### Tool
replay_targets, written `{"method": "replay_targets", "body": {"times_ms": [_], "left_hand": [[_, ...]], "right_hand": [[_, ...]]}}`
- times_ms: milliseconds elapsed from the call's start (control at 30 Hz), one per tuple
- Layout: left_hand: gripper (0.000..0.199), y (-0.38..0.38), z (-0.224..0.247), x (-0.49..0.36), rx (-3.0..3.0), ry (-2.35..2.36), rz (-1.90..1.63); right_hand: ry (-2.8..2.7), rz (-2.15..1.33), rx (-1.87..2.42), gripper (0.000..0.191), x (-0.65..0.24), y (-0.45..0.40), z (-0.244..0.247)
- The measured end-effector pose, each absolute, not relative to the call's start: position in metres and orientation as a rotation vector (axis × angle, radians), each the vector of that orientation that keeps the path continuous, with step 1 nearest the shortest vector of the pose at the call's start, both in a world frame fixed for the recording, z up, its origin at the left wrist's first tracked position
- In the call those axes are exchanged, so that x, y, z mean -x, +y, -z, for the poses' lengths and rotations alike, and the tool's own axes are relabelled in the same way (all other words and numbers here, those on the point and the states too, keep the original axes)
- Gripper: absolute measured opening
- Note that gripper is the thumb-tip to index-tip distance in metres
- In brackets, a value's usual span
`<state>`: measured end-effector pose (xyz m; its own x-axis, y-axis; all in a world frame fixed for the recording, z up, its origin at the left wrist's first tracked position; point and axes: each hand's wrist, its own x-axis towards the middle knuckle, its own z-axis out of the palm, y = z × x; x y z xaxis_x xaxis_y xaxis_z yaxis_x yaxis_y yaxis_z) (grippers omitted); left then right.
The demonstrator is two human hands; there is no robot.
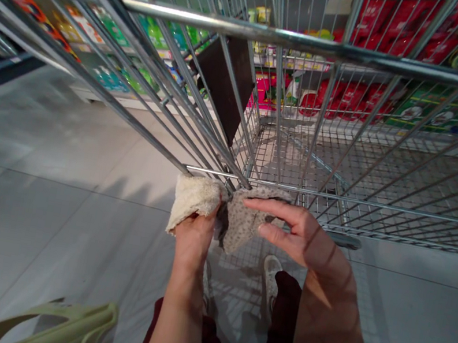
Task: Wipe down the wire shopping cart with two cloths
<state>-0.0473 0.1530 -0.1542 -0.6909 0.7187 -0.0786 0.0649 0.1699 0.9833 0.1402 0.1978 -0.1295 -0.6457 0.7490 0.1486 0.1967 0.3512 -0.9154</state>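
In the head view my left hand [197, 230] is closed around a cream, fluffy cloth [196, 198] that covers most of its fingers. The cloth lies against the lower front bar of a metal wire trolley [278, 36]. To the right, a grey speckled cloth [243, 218] hangs at the same bar. My right hand [295, 232] holds this cloth between thumb and fingers, its index finger stretched along the top; the other fingers are partly hidden. Both hands are close together, with the grey cloth's dark fold between them.
Shelves with green bottles [155, 33] and red packages [355, 99] stand behind the trolley. A dark panel [226, 80] hangs on its wire side. A pale green plastic object [75, 324] sits on the tiled floor [38, 233] at lower left. My shoe [270, 278] is below the hands.
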Motion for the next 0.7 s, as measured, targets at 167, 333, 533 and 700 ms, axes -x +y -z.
{"method": "replay_targets", "body": {"times_ms": [167, 333, 533, 700], "left_hand": [[0.054, 0.154, 0.157, 0.048, -0.743, 1.897, -1.595], [0.058, 0.154, 0.166, 0.051, -0.765, 1.859, -1.643], [0.055, 0.152, 0.16, 0.049, -0.744, 1.889, -1.584], [0.056, 0.152, 0.156, 0.047, -0.757, 1.893, -1.565]], "right_hand": [[-2.359, -1.051, 1.358, 0.04, -0.138, 0.199, 0.162], [-2.485, -0.966, 1.504, 0.043, -0.137, 0.199, 0.172], [-2.219, -1.205, 0.922, 0.046, -0.14, 0.197, 0.138], [-2.154, -1.289, 0.721, 0.055, -0.136, 0.193, 0.128]]}}
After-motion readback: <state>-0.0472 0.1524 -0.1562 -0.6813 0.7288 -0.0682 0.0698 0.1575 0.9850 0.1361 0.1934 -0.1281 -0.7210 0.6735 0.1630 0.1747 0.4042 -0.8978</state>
